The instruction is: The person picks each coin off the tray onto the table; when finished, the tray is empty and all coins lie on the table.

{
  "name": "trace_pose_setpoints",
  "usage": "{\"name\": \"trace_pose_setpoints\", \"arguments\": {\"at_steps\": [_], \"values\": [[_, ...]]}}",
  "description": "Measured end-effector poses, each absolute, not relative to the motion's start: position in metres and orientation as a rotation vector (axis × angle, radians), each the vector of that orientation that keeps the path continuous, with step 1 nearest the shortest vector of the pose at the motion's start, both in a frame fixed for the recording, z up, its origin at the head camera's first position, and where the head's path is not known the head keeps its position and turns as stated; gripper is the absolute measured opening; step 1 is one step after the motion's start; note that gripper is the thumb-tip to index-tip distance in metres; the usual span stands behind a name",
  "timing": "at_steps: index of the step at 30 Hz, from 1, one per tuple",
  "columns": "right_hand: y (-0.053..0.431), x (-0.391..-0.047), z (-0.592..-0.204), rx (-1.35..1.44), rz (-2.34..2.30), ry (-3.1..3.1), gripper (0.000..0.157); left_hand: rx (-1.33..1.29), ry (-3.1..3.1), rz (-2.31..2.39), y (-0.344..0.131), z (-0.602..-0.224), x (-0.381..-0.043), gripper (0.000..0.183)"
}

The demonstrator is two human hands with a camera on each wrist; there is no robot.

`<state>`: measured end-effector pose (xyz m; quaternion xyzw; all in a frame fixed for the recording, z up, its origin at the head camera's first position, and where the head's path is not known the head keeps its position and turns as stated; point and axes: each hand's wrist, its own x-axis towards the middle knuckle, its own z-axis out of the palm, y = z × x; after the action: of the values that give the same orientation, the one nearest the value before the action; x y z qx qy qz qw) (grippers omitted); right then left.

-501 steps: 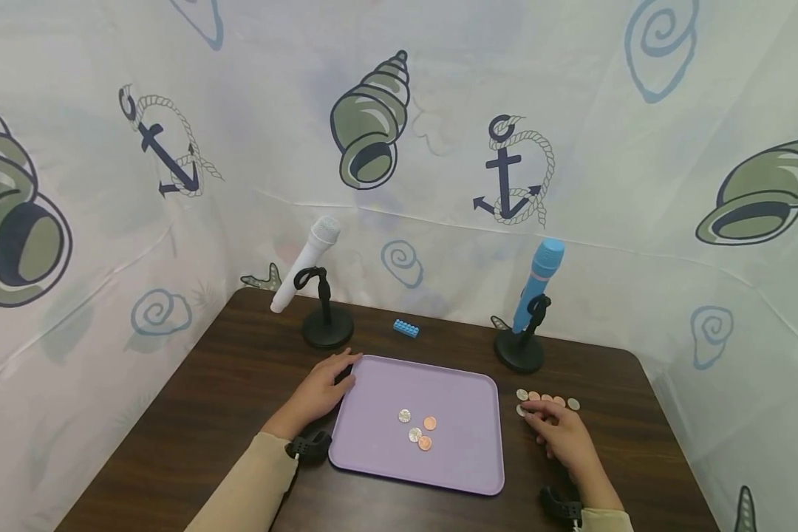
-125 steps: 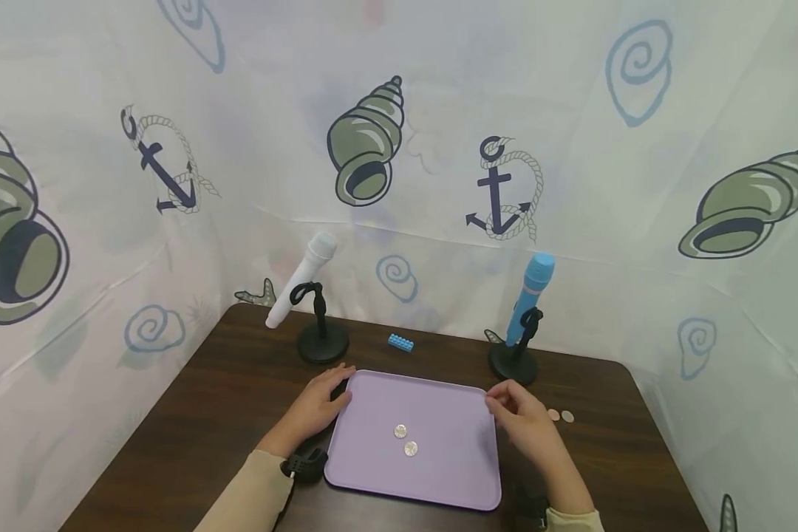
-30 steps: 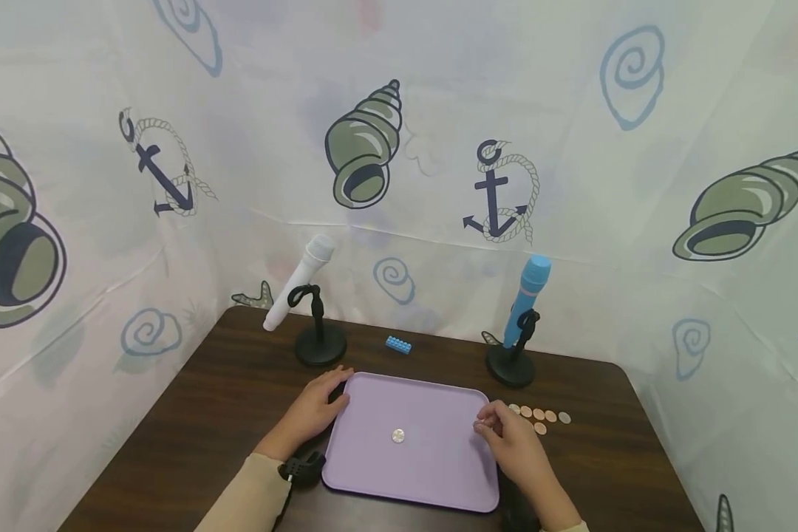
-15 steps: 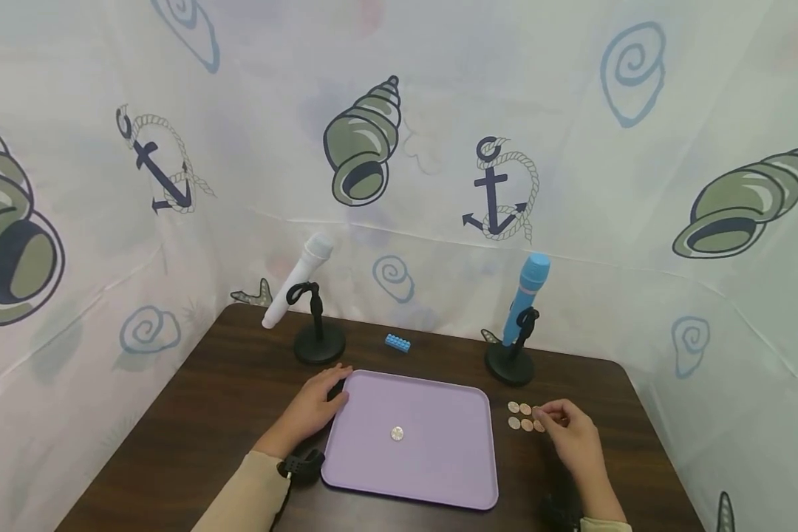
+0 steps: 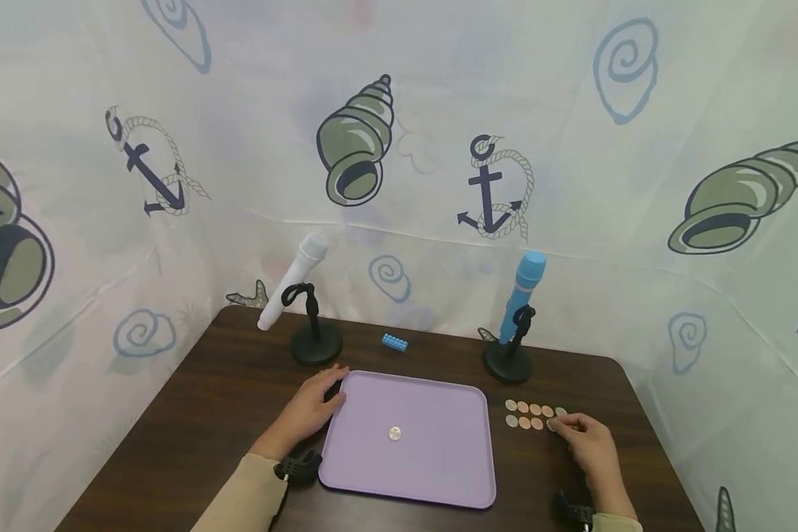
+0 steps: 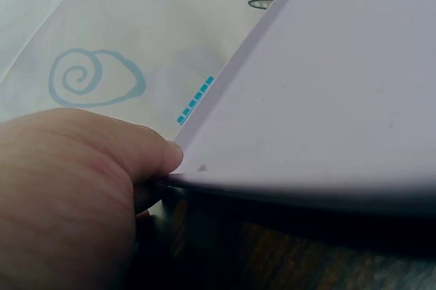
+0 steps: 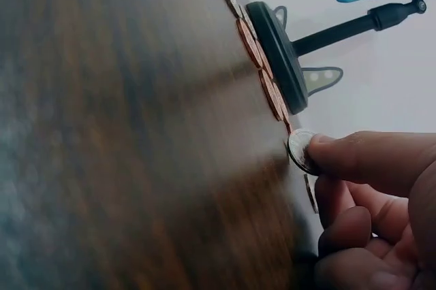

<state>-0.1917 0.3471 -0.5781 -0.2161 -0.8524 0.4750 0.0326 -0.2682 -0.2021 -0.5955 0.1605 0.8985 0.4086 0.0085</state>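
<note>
My right hand (image 5: 592,447) pinches a silver coin (image 7: 298,150) between thumb and fingertip, at the right end of the nearer of two coin rows. That row also has a silver coin (image 5: 512,421) at its left and two copper coins (image 5: 524,423) between. The farther row runs silver, several copper coins (image 5: 535,409), then silver. My left hand (image 5: 302,414) rests at the far left corner of a lilac tray (image 5: 439,473), fingers stretched out, thumb on its rim. One silver coin (image 5: 394,434) lies on the tray.
Behind the tray stand a white microphone (image 5: 294,279) and a blue microphone (image 5: 522,295), each on a black stand with a round base (image 5: 507,362). Between them lies a light blue toy brick (image 5: 394,342). A printed sheet (image 5: 432,295) hangs behind the dark wooden table (image 5: 193,391).
Several coins have left the tray since the oldest frame; the two rows right of it now stand fuller. Over the last second my right hand moved from the tray's right rim rightward, carrying a coin.
</note>
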Motion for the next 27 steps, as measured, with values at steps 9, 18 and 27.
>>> {"name": "trace_pose_setpoints", "arguments": {"at_steps": [9, 18, 27], "values": [[0.345, -0.1953, -0.5796, -0.573, 1.24, -2.749, 0.031, 0.473, 2.812, 1.267, -0.2024, -0.5946, -0.2681, 0.055], [0.3441, -0.1934, -0.5862, -0.575, 1.173, -2.757, 0.031, 0.47, 2.813, 1.247, -0.2043, -0.5965, -0.2657, 0.055], [0.343, -0.1892, -0.5846, -0.73, 1.533, -2.468, 0.036, 0.464, 2.805, 1.265, -0.2019, -0.5947, -0.2656, 0.055]]}}
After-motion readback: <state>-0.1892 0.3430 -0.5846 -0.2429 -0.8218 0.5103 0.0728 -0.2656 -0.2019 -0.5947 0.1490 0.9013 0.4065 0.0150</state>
